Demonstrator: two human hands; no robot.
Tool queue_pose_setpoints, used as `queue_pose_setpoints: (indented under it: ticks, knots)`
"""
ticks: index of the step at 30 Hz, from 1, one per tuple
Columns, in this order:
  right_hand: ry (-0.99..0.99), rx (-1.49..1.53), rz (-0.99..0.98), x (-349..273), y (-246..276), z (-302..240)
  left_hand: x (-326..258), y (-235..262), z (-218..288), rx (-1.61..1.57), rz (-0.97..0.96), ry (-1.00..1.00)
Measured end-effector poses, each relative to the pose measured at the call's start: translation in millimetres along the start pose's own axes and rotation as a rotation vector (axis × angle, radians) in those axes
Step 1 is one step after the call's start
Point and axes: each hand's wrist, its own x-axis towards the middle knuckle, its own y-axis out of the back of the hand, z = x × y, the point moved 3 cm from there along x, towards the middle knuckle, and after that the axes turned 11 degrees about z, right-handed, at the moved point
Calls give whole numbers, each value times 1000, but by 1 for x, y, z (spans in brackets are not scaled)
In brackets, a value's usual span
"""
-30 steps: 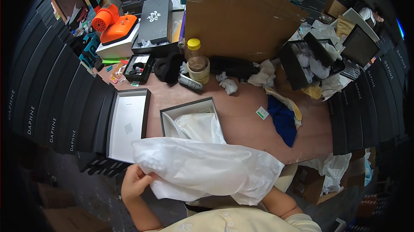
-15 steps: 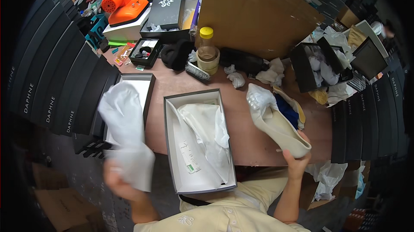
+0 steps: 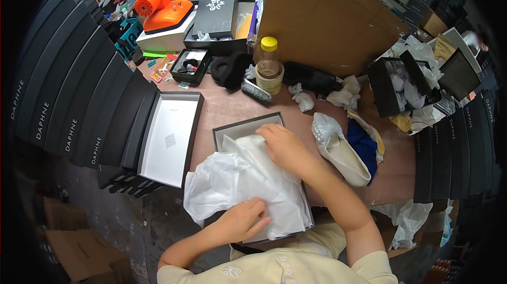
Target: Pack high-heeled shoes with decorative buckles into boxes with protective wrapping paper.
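Both hands rest flat on white tissue paper (image 3: 240, 183) that fills an open dark shoe box (image 3: 244, 126) at the near table edge. The left hand (image 3: 240, 221) presses the paper's near edge, fingers spread; the right hand (image 3: 285, 146) presses its far side, just inside the box's far wall. The paper spills over the box's left wall. Left of the left hand lies the box lid (image 3: 170, 138), upside down, white inside. Right of the right hand, apart from the box, a cream shoe (image 3: 343, 156) stuffed with paper lies on blue cloth (image 3: 365, 145). Beyond the right hand stand a yellow-capped bottle (image 3: 269, 64) and a brush (image 3: 256, 92).
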Motion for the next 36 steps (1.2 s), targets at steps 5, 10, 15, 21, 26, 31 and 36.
queue_pose_setpoints:
  ticks: [5, 10, 15, 21, 26, 31, 36]
  knots:
    - [-178, -122, -621, 28, -59, 23, -28, -34, -10, 557, -51, -168]
    - [-140, -179, -417, 33, -44, 2, -8, -18, 2, 571, 539, -447]
    - [-130, -40, -108, 52, 49, -53, -6, -21, -22, 588, 295, -156]
    - [-151, 737, 616, 25, 149, -44, 25, 40, -70, 785, 467, -62]
    - [-448, 982, 1070, -34, 137, -13, 39, 111, -69, 693, 665, -52]
    - [-496, 1265, 1138, -95, 87, -13, 7, 104, -7, 189, 1033, -192]
    - [-620, 1351, 666, -128, 60, -45, 64, 39, 20, -1184, 684, -518]
